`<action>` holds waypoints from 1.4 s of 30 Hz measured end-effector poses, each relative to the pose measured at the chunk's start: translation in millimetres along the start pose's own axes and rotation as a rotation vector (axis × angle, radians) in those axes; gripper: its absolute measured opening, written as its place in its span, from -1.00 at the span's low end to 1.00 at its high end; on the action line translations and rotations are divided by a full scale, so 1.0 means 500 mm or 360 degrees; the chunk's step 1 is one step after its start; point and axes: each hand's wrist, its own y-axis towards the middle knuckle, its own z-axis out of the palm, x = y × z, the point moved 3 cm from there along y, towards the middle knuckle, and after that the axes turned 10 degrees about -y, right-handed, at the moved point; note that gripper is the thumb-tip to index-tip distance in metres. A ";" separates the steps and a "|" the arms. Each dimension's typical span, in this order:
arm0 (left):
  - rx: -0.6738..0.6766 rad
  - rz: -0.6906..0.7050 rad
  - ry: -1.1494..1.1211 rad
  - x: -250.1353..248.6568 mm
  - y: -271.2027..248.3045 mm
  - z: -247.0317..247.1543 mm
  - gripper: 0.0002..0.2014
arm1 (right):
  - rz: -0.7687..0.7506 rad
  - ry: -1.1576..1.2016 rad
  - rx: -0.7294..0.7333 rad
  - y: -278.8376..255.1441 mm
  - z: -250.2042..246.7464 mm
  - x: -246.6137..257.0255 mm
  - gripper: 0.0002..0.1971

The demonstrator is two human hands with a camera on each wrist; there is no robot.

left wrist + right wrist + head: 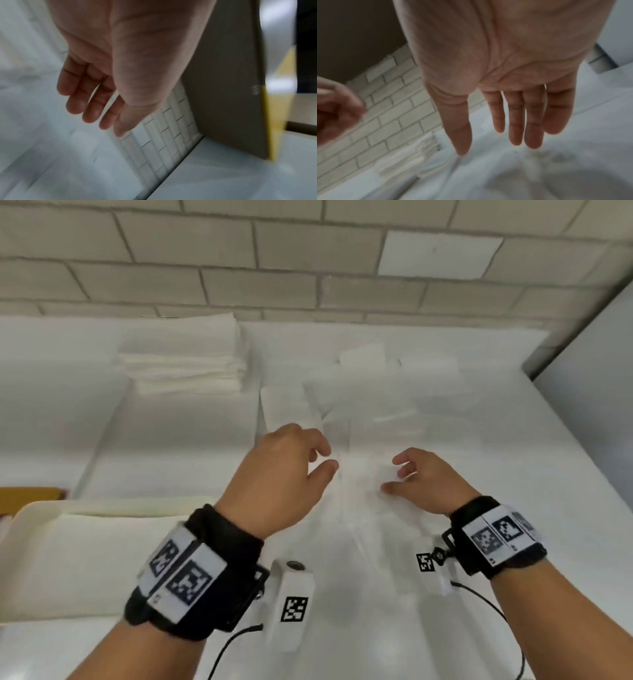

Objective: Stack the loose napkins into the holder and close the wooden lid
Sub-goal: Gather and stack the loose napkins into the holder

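Loose white napkins [370, 392] lie scattered over the white table [513, 474], pale and hard to tell apart. A neat stack of napkins [185, 361] sits at the back left by the wall, also seen in the right wrist view as a napkin stack [421, 155]. A cream holder [68, 546] stands at the near left, with a brown wooden piece [30, 498] behind it. My left hand [325, 460] and right hand [394, 474] hover side by side over the middle napkins, fingers relaxed and holding nothing. The wrist views show each bare palm, left hand [96, 115] and right hand [488, 142].
A tiled wall [308, 261] runs along the back of the table. A grey panel [589, 354] closes the right side. In the left wrist view a dark panel with a yellow edge [231, 81] stands against the tiles. Both wrist views are blurred.
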 end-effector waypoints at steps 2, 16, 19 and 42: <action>0.0173 -0.0257 -0.0158 0.020 0.053 0.092 -0.61 | 0.0059 0.0096 0.0024 0.019 -0.003 -0.048 -0.44; -0.0130 -0.0521 -0.1102 0.044 0.092 0.223 -0.35 | -0.0029 0.0709 0.0063 0.064 0.008 -0.060 -0.56; 0.0123 -0.0176 -0.1004 0.016 0.041 0.213 -0.52 | -0.0054 0.0972 -0.0371 0.048 -0.037 -0.075 -0.69; 0.0190 -0.0644 -0.1011 0.081 0.024 0.231 -0.42 | -0.0255 0.0598 0.0331 -0.022 0.054 -0.028 -0.81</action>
